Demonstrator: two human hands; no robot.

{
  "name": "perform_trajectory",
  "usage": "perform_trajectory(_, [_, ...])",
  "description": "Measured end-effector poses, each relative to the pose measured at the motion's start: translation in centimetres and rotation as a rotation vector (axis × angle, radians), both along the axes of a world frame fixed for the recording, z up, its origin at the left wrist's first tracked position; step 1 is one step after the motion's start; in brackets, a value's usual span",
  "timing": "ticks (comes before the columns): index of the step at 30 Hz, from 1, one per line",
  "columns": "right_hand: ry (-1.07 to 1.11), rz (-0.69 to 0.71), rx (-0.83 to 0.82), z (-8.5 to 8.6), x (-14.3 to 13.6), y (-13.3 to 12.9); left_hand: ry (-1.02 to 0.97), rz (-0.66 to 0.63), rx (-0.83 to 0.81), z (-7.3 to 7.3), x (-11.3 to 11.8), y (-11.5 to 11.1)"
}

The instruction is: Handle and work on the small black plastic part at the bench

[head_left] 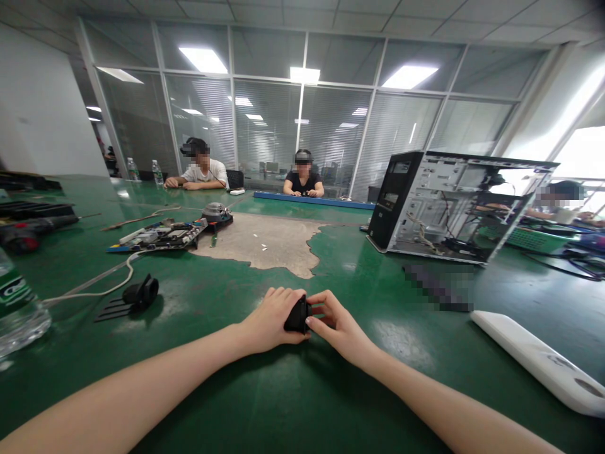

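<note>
Between my two hands, just over the green table (326, 391), is a small black plastic part (296, 317); its exact kind is not clear. My left hand (267, 318) wraps round it from the left, thumb below and fingers over the top. From the right, the thumb and fingertips of my right hand (338, 325) pinch its edge. Farther left on the table lies another black plastic piece (142, 293) with a round opening and flat prongs.
A circuit board (163, 236) with a fan (217, 213) stands behind, left. An open computer case (454, 208) is at right, near a white slab-like object (534, 359). A water bottle (19, 302) and a power drill (38, 227) are at left. Several people sit around the table.
</note>
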State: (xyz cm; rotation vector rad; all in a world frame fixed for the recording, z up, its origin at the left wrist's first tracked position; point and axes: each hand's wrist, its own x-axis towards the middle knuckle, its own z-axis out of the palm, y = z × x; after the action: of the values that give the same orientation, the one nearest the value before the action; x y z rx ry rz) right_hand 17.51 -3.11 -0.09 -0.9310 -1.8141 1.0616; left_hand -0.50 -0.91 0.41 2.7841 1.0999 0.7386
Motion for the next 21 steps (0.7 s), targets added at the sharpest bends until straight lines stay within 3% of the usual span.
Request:
perform_trajectory(10, [-0.003, -0.012, 0.123, 0.23, 0.10, -0.12, 0.005, 0.001, 0.007, 0.06, -0.02, 0.00])
perform_trajectory(17, [-0.037, -0.004, 0.015, -0.03, 0.12, 0.09, 0.000, -0.009, 0.010, -0.13, -0.02, 0.11])
perform_trajectory(21, [-0.031, 0.043, 0.050, -0.10, 0.20, 0.10, 0.003, -0.008, 0.017, -0.10, 0.03, 0.09])
